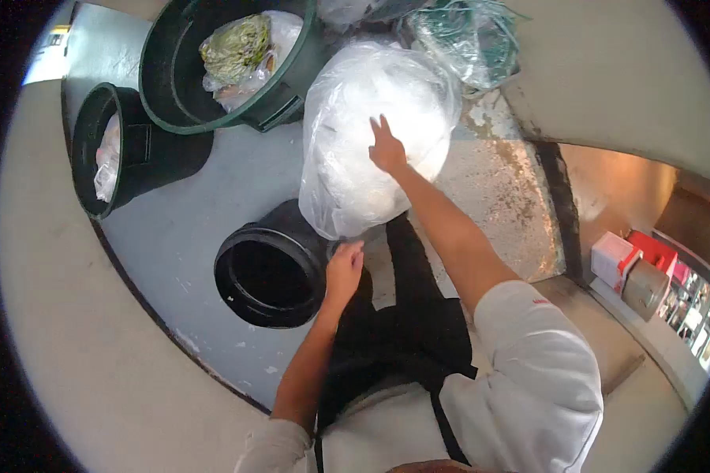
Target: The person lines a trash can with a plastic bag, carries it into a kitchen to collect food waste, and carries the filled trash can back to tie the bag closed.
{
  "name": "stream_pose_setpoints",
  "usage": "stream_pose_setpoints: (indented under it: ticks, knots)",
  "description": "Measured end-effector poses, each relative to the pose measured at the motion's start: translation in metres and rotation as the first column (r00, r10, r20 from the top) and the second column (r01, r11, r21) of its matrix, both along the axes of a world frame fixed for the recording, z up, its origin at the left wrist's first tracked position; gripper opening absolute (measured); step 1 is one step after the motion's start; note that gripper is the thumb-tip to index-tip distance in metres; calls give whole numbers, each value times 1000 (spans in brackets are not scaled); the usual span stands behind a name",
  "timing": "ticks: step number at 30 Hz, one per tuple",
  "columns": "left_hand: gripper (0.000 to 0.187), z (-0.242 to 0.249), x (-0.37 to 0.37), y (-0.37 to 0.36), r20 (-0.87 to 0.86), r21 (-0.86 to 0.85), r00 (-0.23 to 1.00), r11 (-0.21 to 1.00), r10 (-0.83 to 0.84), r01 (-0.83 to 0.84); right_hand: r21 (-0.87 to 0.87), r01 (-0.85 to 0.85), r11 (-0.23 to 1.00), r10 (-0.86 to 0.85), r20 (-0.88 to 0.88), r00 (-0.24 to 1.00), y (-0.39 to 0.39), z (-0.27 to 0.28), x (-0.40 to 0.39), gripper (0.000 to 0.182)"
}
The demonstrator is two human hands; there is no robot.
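Spreading fingers of right hand on or just over clear bag, toward far edge of floor. Curling left hand at bag's lower side; impossible to tell if clamped. Having black bin between left hand and floor's left edge, green bin beside bag.

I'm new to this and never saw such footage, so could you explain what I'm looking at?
Happily. There is no machine: these are a person's bare hands, filmed by one camera worn on the head, looking forward and down. The right hand is over a clear bag with something white inside. The left hand is by the bag's lower edge; whether either hand grips it, I can't tell. Beside the left hand is a black bin, its mouth facing the camera. Farther off on the grey floor are two green bins with bagged things inside.
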State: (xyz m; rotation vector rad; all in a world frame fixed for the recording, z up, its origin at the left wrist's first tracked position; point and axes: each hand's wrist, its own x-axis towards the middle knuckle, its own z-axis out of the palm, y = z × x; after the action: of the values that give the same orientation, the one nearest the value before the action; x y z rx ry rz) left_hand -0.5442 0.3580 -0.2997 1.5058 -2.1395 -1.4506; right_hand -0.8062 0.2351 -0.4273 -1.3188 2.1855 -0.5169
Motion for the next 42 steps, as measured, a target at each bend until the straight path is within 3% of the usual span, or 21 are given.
stream_pose_setpoints:
  ticks: [2,5,7,9,12,15,18,21,22,24,25,26,28,30,33,34,37,38,39,42]
  knots:
    - [21,18,14,3,44,-15,997,998,61,-60,147,-7,989,4,19,1000,-28,-22,-10,75]
    - [18,34,43,20,109,32,972,977,207,-212,452,-411,792,379,164,911,-30,-50,-23,58]
    - [16,39,56,29,132,57,944,948,303,-312,541,-558,629,625,75,777,-9,-86,-32,35]
    - [15,42,64,36,149,64,909,913,390,-402,526,-442,727,537,-34,843,11,-63,-47,25]
    - [16,65,57,29,144,57,905,909,401,-412,195,-59,979,87,-136,987,21,34,-89,26]
    - [17,85,41,12,14,-20,933,933,360,-360,-126,347,929,-363,-137,922,20,167,-137,34]
    - [19,106,28,-7,-99,-57,937,938,334,-341,-295,417,860,-404,105,908,37,311,-145,34]
    - [22,127,31,-6,-152,-219,962,942,226,-256,-388,101,916,-127,-42,991,49,339,-141,35]
    - [23,135,35,-5,-169,-253,968,941,187,-226,-377,106,920,-102,29,994,50,372,-134,33]
    - [26,172,35,-10,-212,-275,961,933,177,-232,-550,304,778,-198,245,949,59,468,-117,30]
    - [26,177,45,-4,-221,-343,961,910,163,-233,-610,334,718,-237,237,942,74,538,-95,28]
    - [27,183,57,4,-214,-397,966,891,144,-221,-726,392,565,-136,387,912,90,588,-70,26]
    - [28,220,89,30,-231,-325,955,911,186,-256,-779,301,550,136,439,888,130,671,-11,26]
    - [27,228,105,43,-379,-299,906,902,187,-311,-746,219,629,230,448,864,157,688,38,25]
    - [34,237,121,52,-581,228,709,916,400,-330,-712,15,702,355,368,860,185,683,116,24]
    - [44,248,128,57,-593,330,676,897,438,-293,-700,-99,707,450,338,826,195,674,143,23]
    - [50,265,152,63,-598,758,409,652,689,9,-666,-389,637,676,240,697,224,634,238,26]
    - [54,242,159,60,-731,643,365,762,577,84,-701,-453,551,781,242,576,231,614,273,24]
    - [53,236,171,63,-777,607,310,783,547,139,-618,-554,558,818,297,493,248,612,301,30]
    - [48,240,197,93,-755,655,146,737,639,165,-571,-734,368,924,315,218,269,605,347,32]
